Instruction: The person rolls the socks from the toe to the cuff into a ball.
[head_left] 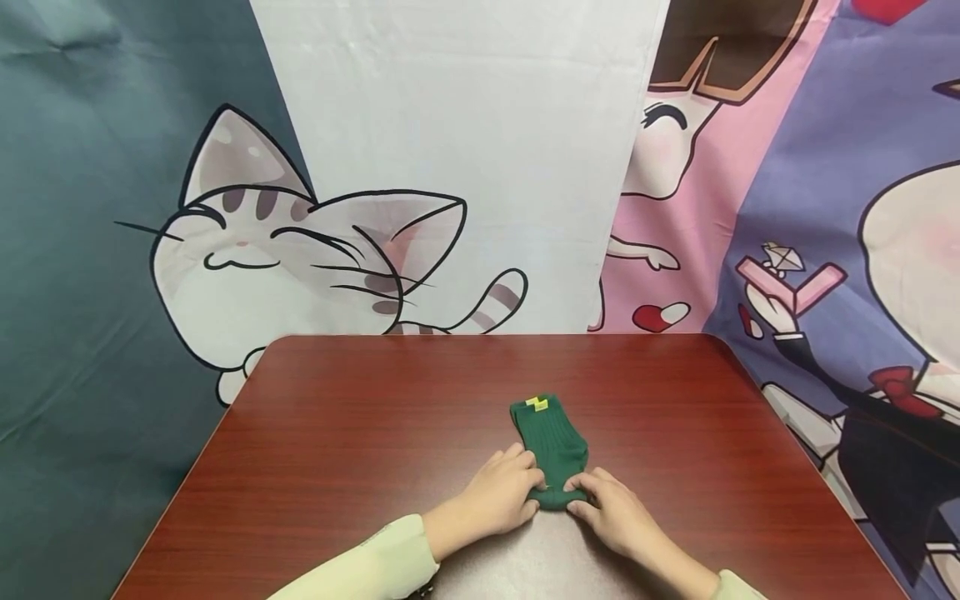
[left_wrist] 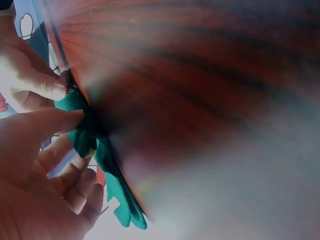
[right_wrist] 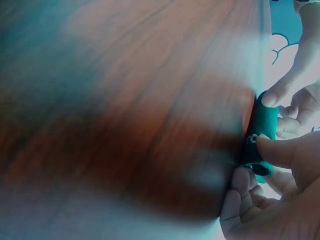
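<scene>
A pair of dark green ribbed socks [head_left: 553, 437] lies on the table, with a yellow label [head_left: 537, 403] at the far end. The near end is rolled up into a thick fold [right_wrist: 263, 120], which bears a small pale mark. At the left side of this roll, my left hand [head_left: 501, 493] pinches it between thumb and fingers. The right side is held the same way by my right hand [head_left: 617, 514]. In the left wrist view the unrolled part of the socks [left_wrist: 117, 192] stretches away beyond the roll.
The brown wood-grain table [head_left: 360, 417] has rounded far corners. Behind it hangs a cloth backdrop [head_left: 465, 108] printed with a cartoon cat and figures. Pale green sleeves [head_left: 375, 562] cover the forearms.
</scene>
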